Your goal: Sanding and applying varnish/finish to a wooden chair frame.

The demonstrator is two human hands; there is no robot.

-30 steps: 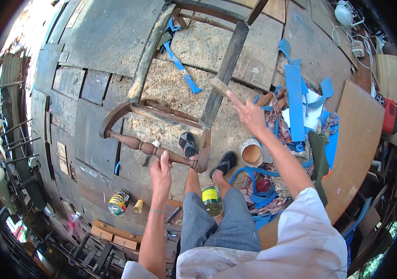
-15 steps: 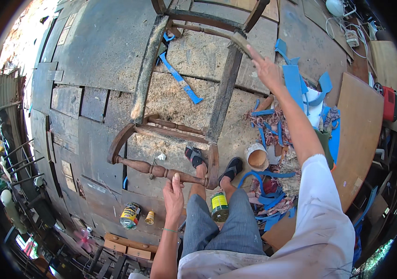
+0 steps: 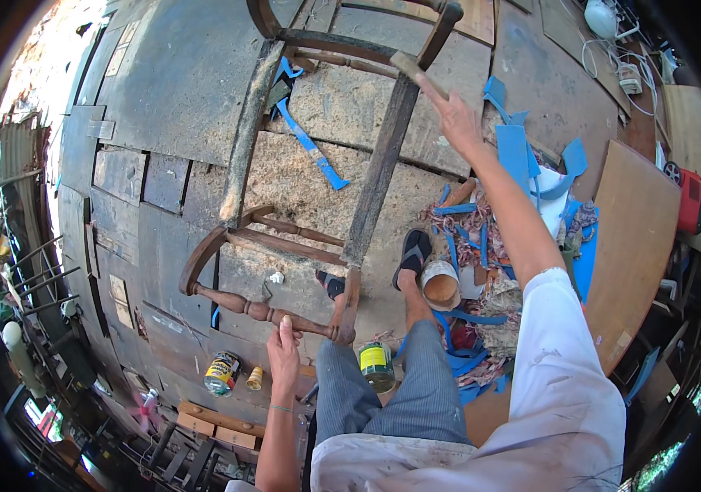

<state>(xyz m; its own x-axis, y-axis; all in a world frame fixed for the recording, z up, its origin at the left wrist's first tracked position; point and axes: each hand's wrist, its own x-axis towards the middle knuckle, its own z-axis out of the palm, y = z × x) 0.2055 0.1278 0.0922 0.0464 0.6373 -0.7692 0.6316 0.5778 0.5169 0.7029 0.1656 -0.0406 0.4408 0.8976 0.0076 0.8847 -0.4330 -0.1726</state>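
The wooden chair frame (image 3: 381, 164) lies directly ahead of the person, stretching away over sawdust-strewn boards. The left hand (image 3: 283, 357) is clamped on its near turned rail (image 3: 262, 312), thumb on top. The right hand (image 3: 459, 127) grips a brush (image 3: 417, 74) at the far end of the right-side beam. Right of the frame, a tub (image 3: 440, 291), rags (image 3: 494, 340) and blue strips (image 3: 514, 160) crowd the floor; near left stand a labelled can (image 3: 223, 373) and a small cup (image 3: 255, 378).

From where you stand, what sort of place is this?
Likely a makeshift furniture workshop: a bare wooden frame, tan debris on the floor, and a heap with blue offcuts.
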